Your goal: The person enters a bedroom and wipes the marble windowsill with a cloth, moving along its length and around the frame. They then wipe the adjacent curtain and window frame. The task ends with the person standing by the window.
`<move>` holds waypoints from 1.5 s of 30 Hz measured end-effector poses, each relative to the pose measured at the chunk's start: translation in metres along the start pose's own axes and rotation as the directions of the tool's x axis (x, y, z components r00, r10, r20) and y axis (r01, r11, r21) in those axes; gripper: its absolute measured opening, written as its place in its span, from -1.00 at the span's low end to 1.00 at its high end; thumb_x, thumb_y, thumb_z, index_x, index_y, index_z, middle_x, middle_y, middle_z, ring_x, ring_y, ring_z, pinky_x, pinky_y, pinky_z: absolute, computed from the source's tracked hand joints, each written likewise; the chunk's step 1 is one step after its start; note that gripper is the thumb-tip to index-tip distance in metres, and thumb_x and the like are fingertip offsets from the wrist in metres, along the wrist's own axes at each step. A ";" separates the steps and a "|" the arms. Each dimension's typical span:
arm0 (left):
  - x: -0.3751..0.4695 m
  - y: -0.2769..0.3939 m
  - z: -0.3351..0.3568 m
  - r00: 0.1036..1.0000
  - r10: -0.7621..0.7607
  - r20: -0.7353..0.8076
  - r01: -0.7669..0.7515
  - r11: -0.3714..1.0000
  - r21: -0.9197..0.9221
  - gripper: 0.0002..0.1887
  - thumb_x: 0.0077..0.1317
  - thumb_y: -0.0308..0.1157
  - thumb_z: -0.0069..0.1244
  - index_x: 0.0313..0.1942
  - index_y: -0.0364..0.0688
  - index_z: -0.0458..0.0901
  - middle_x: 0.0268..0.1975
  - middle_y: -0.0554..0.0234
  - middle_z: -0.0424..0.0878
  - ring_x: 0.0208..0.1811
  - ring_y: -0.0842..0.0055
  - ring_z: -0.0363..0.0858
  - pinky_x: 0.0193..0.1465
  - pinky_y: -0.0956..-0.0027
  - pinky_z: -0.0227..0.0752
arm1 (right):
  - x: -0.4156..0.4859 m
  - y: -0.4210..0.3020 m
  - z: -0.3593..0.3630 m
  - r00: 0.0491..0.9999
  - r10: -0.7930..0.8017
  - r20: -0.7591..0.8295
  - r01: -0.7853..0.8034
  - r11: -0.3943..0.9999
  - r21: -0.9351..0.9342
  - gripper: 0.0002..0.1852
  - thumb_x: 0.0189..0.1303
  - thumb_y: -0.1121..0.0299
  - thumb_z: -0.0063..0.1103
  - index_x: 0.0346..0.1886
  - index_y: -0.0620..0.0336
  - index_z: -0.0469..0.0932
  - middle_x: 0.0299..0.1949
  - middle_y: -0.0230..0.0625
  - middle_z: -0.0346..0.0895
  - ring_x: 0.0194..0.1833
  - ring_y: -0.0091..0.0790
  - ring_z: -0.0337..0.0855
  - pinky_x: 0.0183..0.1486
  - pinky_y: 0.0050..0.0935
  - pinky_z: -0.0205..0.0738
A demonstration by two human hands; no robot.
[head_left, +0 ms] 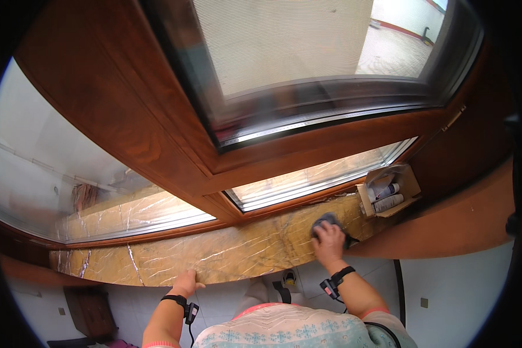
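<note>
A marble-patterned windowsill (226,256) runs along the foot of a wood-framed window. Under my right hand (329,243), near the sill's right end, a dark grey cloth (324,219) is pressed against the surface. My fingers bunch around it, and a dark end hangs out on the right side. My left hand (188,282) rests at the sill's front edge with its thumb apart and nothing visible in it. The underside of that hand is hidden.
An open cardboard box (387,209) with bottles (388,203) stands at the sill's right end. A wooden window sash (239,163) rises over the sill, and a brown curved panel (452,213) borders it on the right. Dark wooden furniture (89,311) stands below left.
</note>
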State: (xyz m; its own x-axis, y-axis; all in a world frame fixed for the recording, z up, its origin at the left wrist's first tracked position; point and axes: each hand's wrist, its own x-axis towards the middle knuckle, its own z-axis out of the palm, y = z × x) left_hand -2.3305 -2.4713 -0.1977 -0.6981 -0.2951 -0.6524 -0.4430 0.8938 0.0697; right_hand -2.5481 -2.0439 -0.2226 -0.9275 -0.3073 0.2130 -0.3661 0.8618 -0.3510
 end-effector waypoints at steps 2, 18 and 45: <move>0.001 -0.001 0.001 1.000 0.004 0.001 -0.004 1.000 -0.008 -0.37 0.03 -0.03 0.32 -0.04 -0.29 0.51 0.00 -0.20 0.58 0.08 -0.02 0.52 0.13 0.09 0.42 | 0.004 -0.034 0.008 0.970 -0.245 0.002 0.241 0.956 0.171 -0.82 -0.05 0.27 0.33 -0.34 0.01 0.64 -0.06 -0.39 0.54 0.09 -0.16 0.40 0.12 -0.08 0.23; -0.004 0.004 -0.002 0.998 -0.052 -0.023 0.051 0.998 -0.033 -0.41 0.00 -0.07 0.35 -0.05 -0.24 0.55 -0.02 -0.10 0.62 0.07 0.03 0.55 0.10 0.08 0.45 | 0.023 -0.031 0.000 0.923 -0.366 0.119 0.357 0.930 0.091 -0.39 -0.33 0.14 0.51 -0.04 -0.05 0.59 0.27 -0.21 0.25 0.40 0.02 0.08 0.42 0.13 -0.11; -0.160 -0.151 0.282 0.881 -0.460 -0.109 0.206 0.580 -0.788 -0.61 0.23 -0.06 0.14 -0.28 -0.27 0.59 -0.31 -0.10 0.66 -0.23 0.09 0.62 -0.17 0.13 0.47 | -0.028 -0.244 0.090 0.714 -0.568 0.410 0.579 0.808 0.112 -0.18 0.07 0.02 0.28 0.38 0.15 0.23 0.45 0.09 0.00 0.44 0.21 -0.07 0.48 0.09 -0.23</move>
State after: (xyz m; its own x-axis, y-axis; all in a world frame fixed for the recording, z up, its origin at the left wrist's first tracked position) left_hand -1.9932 -2.4640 -0.3166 -0.4723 -0.7081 -0.5249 -0.8441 0.1918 0.5008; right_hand -2.4397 -2.2822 -0.2244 -0.4850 -0.8742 -0.0228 -0.8409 0.4734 -0.2623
